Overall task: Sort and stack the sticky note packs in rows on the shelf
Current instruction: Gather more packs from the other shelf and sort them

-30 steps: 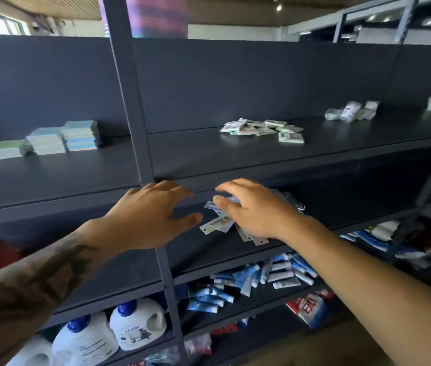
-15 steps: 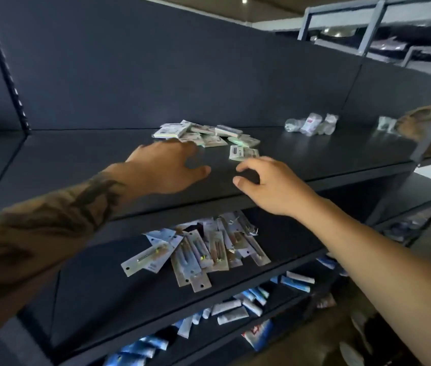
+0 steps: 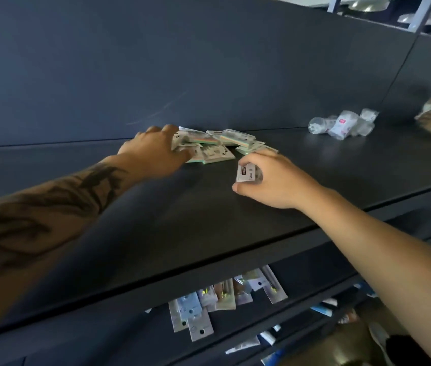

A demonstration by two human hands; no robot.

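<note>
Sorting has begun, by my reading: both hands are now at the loose pile [image 3: 217, 145] of sticky note packs, which lies near the back of the shelf [image 3: 182, 220], at about 12 o'clock from the camera. The left hand [image 3: 156, 151] rests on the pile's 9 o'clock edge, fingers reaching over the nearest packs; whether they grip one I cannot tell. The right hand [image 3: 267, 178] sits just at 5 o'clock of the pile and pinches a single pack [image 3: 247, 173] between thumb and curled fingers, its printed face turned toward the camera.

Next, I judge, that pack needs a bare spot on the shelf to start a row, laid flat and square, with like packs gathered onto it from the pile.

Half a second ago both hands hovered short of the pile with nothing in them, and the right hand's fingers were only nearing a pack. Since then the view has closed in on the shelf. Clear bags [image 3: 341, 124] lie at 2 o'clock, well apart, and carded items [image 3: 209, 307] lie on the shelf below.
</note>
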